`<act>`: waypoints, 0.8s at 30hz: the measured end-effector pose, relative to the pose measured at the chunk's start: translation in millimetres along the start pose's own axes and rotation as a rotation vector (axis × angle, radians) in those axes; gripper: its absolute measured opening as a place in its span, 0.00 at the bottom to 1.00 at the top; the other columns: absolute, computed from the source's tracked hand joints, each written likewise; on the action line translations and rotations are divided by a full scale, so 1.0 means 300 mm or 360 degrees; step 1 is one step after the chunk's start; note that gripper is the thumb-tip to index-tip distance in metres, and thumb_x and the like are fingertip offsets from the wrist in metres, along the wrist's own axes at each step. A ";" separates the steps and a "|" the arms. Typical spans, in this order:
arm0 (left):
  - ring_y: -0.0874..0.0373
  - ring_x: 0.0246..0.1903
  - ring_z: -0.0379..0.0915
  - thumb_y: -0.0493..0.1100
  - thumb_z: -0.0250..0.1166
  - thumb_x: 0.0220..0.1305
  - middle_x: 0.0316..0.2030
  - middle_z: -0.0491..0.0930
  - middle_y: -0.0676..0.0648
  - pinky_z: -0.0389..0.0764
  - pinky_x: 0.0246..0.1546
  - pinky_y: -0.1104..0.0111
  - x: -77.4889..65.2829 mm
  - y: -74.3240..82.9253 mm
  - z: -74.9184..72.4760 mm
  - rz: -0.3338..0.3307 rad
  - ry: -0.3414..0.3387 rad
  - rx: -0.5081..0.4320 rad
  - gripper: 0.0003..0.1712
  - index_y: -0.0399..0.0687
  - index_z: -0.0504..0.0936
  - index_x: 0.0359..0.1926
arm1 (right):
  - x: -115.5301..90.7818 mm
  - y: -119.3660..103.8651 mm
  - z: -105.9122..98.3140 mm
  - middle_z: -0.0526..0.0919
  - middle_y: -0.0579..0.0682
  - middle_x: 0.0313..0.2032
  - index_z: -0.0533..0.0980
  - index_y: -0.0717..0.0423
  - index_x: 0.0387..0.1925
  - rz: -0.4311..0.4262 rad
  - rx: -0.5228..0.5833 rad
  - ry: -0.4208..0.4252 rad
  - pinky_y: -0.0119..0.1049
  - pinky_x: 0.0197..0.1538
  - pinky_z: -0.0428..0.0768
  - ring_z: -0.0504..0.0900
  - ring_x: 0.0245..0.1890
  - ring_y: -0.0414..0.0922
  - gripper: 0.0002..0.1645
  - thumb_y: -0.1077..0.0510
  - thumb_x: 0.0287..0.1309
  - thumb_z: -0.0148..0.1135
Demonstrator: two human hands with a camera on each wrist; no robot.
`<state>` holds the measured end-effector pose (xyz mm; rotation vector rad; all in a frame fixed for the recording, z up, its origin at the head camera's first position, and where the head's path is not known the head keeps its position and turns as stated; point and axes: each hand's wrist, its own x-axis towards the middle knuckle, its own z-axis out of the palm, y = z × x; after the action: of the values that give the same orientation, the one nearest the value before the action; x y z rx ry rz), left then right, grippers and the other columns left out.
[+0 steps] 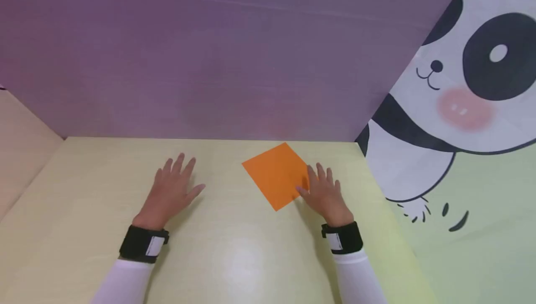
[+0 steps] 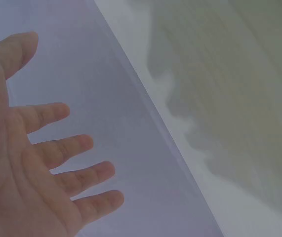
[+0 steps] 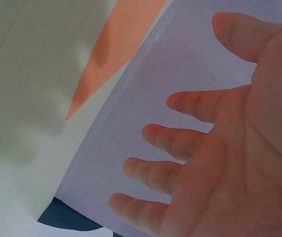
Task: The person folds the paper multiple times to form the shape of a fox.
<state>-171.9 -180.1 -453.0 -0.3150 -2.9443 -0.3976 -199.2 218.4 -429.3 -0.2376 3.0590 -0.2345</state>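
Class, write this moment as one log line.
left hand grip: spread, empty, above pale wooden table | right hand grip: spread, empty, overlapping orange four-sided paper sheet in head view | sheet: flat on table

purple backdrop (image 1: 209, 62) | panda picture (image 1: 473, 118) at right | pale tabletop (image 1: 226, 201), soft glare (image 1: 243, 269)

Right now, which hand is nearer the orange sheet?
The right hand: in the head view it overlaps the orange sheet; the left hand is apart.
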 end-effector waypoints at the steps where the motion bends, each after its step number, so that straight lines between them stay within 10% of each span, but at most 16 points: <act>1: 0.27 0.68 0.49 0.62 0.55 0.66 0.72 0.51 0.30 0.55 0.62 0.33 0.008 0.006 0.007 0.0010 0.0002 -0.0001 0.43 0.42 0.57 0.72 | 0.005 -0.003 0.005 0.51 0.65 0.73 0.53 0.57 0.73 -0.0002 0.0014 -0.0013 0.73 0.63 0.55 0.49 0.71 0.71 0.45 0.37 0.65 0.51; 24: 0.39 0.61 0.67 0.48 0.59 0.66 0.62 0.70 0.35 0.72 0.58 0.46 0.320 0.249 0.121 0.0423 -0.0216 -0.0012 0.23 0.40 0.76 0.57 | 0.067 -0.060 0.094 0.62 0.66 0.64 0.61 0.64 0.65 -0.0116 -0.0084 -0.0115 0.57 0.52 0.77 0.64 0.61 0.66 0.40 0.40 0.64 0.55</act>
<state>-252.3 -81.7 -452.2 -0.7517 -2.9733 -0.3637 -214.2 193.5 -455.3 -0.3534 2.9906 -0.1459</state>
